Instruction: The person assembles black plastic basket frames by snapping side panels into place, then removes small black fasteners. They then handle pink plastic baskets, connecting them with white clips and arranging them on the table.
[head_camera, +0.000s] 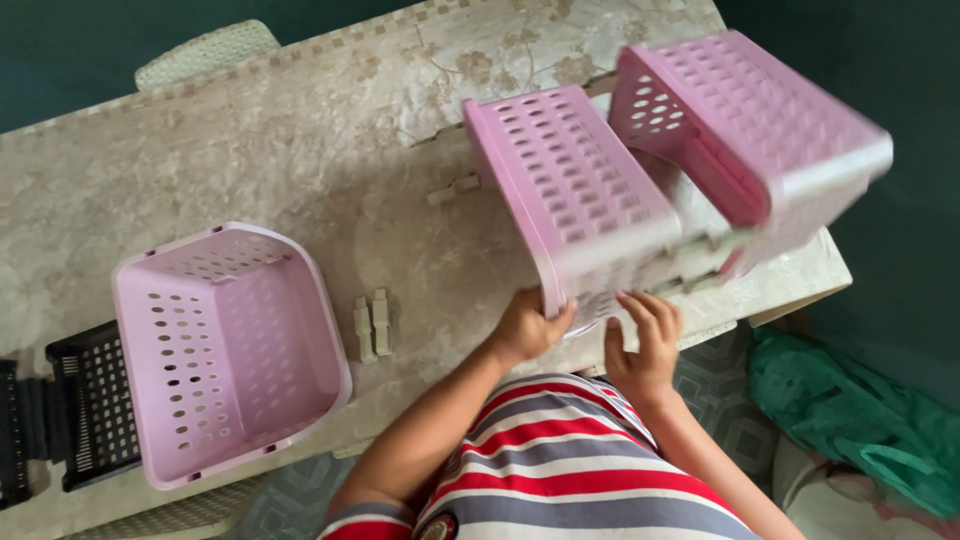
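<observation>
Two pink perforated plastic baskets are joined as a rack on the right of the table, the near one (570, 185) and the far one (755, 120), with grey posts between them. My left hand (530, 328) grips the near corner of the near basket. My right hand (648, 345) touches the rack's lower edge beside it, fingers curled on it. A third pink basket (230, 350) sits open-side-up on the table at the left. Two small grey connector pieces (372, 325) lie between that basket and my hands.
The table (300, 150) has a beige floral cover. A black perforated basket (85, 415) sits at its left edge. A grey connector piece (455, 187) lies by the rack. A chair back (205, 50) stands behind. Green bags (850, 410) lie on the floor at the right.
</observation>
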